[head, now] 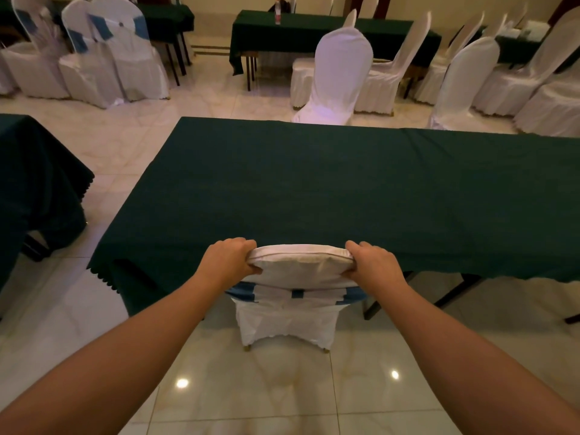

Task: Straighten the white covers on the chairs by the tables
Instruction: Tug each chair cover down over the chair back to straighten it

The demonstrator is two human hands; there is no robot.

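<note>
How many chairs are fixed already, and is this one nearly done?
Hard to count. In hand: the left hand and right hand grip the top corners of the white cover on the chair at the green table. It still looks wrinkled. Left: the chair beyond the table, whose cover looks creased and loose.

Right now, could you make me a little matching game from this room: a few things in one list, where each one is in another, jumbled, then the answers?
Things:
1. left hand
2. right hand
3. blue band
4. bottle

Places:
A. wrapped across the back of the near chair cover, below its top edge
B. standing on the far green table
C. gripping the right corner of the cover's top edge
D. gripping the left corner of the cover's top edge

Pairs: 1-D, 2-C, 3-A, 4-B
</note>
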